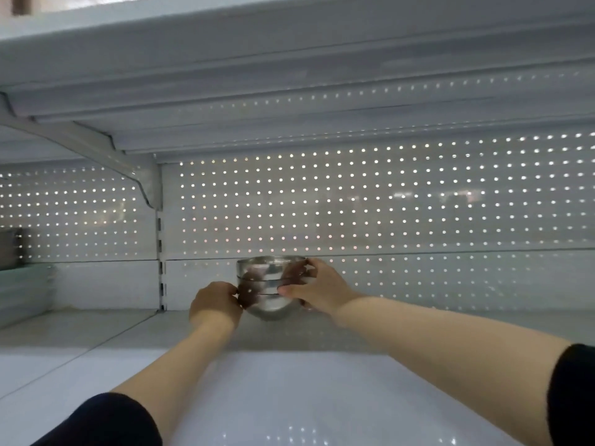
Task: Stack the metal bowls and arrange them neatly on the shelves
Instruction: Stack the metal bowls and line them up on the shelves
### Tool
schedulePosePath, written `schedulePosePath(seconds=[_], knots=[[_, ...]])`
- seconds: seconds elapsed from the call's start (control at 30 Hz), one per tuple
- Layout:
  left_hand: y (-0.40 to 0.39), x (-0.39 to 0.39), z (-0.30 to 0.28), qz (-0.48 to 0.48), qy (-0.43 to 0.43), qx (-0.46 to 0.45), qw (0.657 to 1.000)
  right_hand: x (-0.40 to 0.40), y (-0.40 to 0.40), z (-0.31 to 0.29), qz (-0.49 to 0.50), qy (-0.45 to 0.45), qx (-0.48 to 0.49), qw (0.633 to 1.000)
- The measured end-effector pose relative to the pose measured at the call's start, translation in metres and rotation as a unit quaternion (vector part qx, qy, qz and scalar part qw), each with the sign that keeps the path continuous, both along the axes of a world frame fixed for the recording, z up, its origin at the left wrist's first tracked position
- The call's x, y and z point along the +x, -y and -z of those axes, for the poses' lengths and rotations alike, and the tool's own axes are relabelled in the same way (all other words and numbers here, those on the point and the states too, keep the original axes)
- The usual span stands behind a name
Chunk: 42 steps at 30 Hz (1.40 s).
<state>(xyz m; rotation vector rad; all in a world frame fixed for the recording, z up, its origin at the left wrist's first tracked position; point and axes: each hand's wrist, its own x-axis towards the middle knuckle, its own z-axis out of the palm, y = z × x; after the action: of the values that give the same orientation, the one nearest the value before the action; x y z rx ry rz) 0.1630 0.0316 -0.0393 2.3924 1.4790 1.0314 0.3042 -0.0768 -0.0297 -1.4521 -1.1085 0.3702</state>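
Left hand (215, 301): fingers curled against the left side of the stack of metal bowls (271, 286), gripping it low down, near the lowest rim line.
Right hand (317, 286): wrapped round the right side of the same stack, fingertips at the top rim, thumb laid across the front at mid height.
Stack of metal bowls: shiny steel, upright, nested one inside another; two rim lines show below the top edge, so at least three bowls. It sits at the back of the shelf surface (289, 391), just in front of the back panel. Whether its base rests on the shelf or is held slightly clear of it cannot be told.
Forearms: both bare, reaching forward across the shelf; a dark sleeve (106, 423) ends near the left elbow, another (573, 391) at the right.
Shelf surface: pale grey-white metal, smooth, slightly glossy; faint dot reflections near the front edge. A seam runs along its left side towards the neighbouring bay.
Back panel (386, 201): white perforated sheet, light showing through rows of small holes.
Upright (160, 252): slotted post between the two bays, carrying a bracket (96, 146) that supports the upper shelf (289, 75), seen from below.
Left bay: a flat pale stack of trays (22, 291) with a dull metal object (8, 249) above it, cut off by the frame edge.
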Motion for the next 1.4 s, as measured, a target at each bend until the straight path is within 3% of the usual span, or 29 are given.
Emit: schedulePosePath(seconds=[0.43, 0.7, 0.93, 1.07, 1.3, 1.4], knots=[[0.136, 0.102, -0.022, 0.154, 0.018, -0.035, 0.987, 0.093, 0.162, -0.025, 0.117, 0.040, 0.006, 0.992], [0.235, 0.216, -0.023, 0.219, 0.012, -0.032, 0.975, 0.179, 0.280, -0.021, 0.210, 0.025, 0.005, 0.977], [0.308, 0.312, -0.021, 0.268, -0.016, -0.063, 0.961, 0.262, 0.366, -0.012, 0.231, 0.022, -0.004, 0.973], [0.340, 0.352, -0.014, 0.283, -0.014, -0.073, 0.956, 0.301, 0.395, -0.007, 0.228, 0.026, -0.006, 0.973], [0.350, 0.395, 0.008, 0.330, 0.097, -0.178, 0.922, 0.345, 0.410, 0.007, 0.216, 0.023, 0.004, 0.976], [0.350, 0.399, 0.018, 0.330, 0.098, -0.184, 0.921, 0.352, 0.406, 0.013, 0.210, 0.031, 0.009, 0.977]])
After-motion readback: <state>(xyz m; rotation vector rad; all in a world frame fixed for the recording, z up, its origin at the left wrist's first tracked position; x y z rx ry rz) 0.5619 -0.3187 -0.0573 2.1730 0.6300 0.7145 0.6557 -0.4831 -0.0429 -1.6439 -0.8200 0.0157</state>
